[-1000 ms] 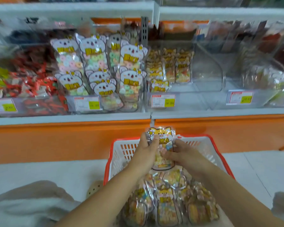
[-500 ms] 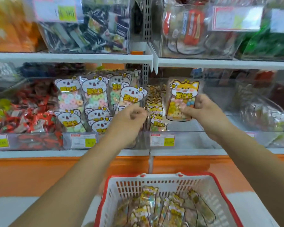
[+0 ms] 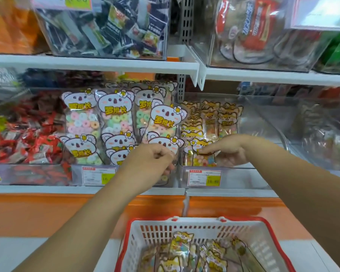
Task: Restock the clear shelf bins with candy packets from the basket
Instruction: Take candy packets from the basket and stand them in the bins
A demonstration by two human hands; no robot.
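The grip of the right hand (image 3: 230, 152) was seen narrowed to a pinch, fingers above and thumb below, closed on the top of a fox packet (image 3: 203, 160). The packet lay to the left of the palm, at the fingertips, and was held upright with its long axis near vertical and the fox head uppermost. It was placed inside the clear bin (image 3: 241, 177), at the front of the row of fox packets (image 3: 192, 126) stacked there, touching or just short of them. The right side of that bin was seen bare of packets. This hand was the nearer one to the bin, and the coming move was judged to turn on the packet being let go upright against the row. The left hand (image 3: 153, 160) was raised just beside it, fingers curled, before the neighbouring bin of koala packets (image 3: 116, 114); whether anything was held by it could not be told. Red wrapped sweets (image 3: 28, 138) were piled in the bin further left. Below, between the forearms, the basket (image 3: 196, 219) was seen with more fox packets (image 3: 182, 246) lying loose in it, so much restocking was judged to remain.
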